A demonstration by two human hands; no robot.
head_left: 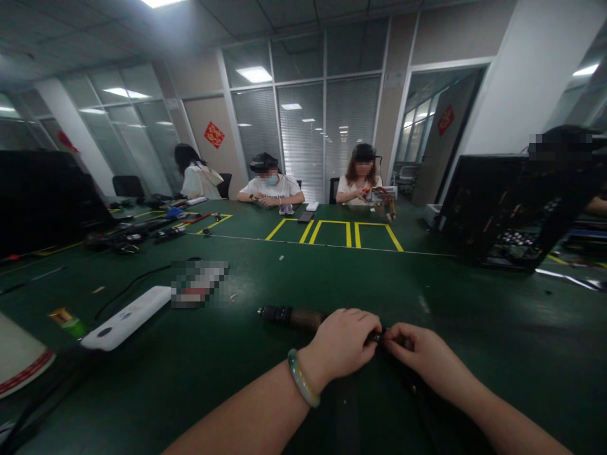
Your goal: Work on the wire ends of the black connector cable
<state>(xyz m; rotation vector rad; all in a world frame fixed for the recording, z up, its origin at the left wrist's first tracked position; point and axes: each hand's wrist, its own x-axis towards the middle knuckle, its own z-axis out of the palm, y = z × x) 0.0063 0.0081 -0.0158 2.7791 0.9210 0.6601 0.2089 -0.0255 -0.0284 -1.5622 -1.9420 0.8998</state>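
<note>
Lying across the green table in front of me is a straight, dark hand tool point(303, 318) with a black chuck and a metal tip at its left end. It looks like a small drill, though my fingers cover much of its body. My left hand point(344, 341), with a bangle point(302, 378) on the wrist, is closed over the tool's right part. Close beside it, my right hand point(420, 347) pinches at a small dark piece by the tool's right end; what exactly it holds is hidden. A dark cable seems to run down below the right hand.
A white power strip point(128, 319), a blurred-out flat item point(199, 284) and a green spool point(69, 322) lie left, near a white cone-shaped object point(19, 357). Black computer case point(493, 212) stands right, dark monitor point(47, 202) left. Several people sit across; yellow tape point(332, 222) marks the table.
</note>
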